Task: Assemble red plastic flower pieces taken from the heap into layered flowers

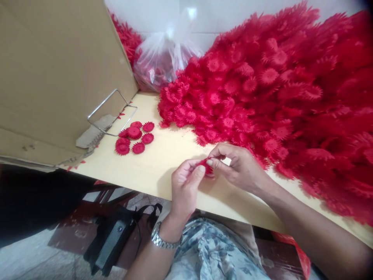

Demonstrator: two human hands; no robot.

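Near the front edge of the pale yellow table [163, 155], my left hand [188, 182] pinches a red petalled piece [208, 169] between thumb and fingers. My right hand [236, 167] grips the same piece from the right, thumb and forefinger closed at its upper edge. Fingers partly cover the piece. Beyond and to the right of my hands rises a large heap of red flower-like discs [233, 89]. Several similar round discs [138, 147] lie in a small group at the left of the table.
A bent metal wire frame [101, 104] leans by a big cardboard box [58, 77] at the left. Behind stands a clear plastic bag [160, 62] of red pieces. Below the table are a black bag [112, 241] and dark furniture.
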